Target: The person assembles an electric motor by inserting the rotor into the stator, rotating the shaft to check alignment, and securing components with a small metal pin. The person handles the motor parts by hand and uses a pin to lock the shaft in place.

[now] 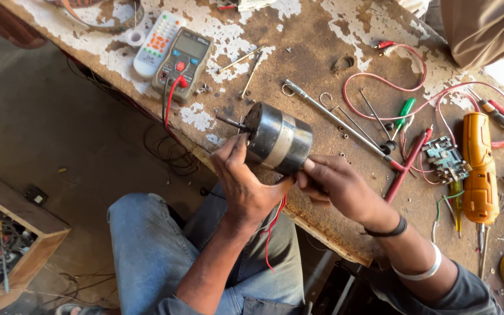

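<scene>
Motor (275, 139) held above near edge of workbench (322, 35), between left hand (243, 181) and right hand (336, 186); shaft end points left, away from the right hand. Multimeter (182, 63) lies on bench behind and left of motor, remote control (156, 44) just beside it on its left. Long rod (336, 119) lies right of motor, running behind right hand. Circuit board (444, 158) farther right, powered screwdriver (478, 166) just beside it on the right, possibly touching. Wooden box (13, 233) on floor, far left, below bench.
</scene>
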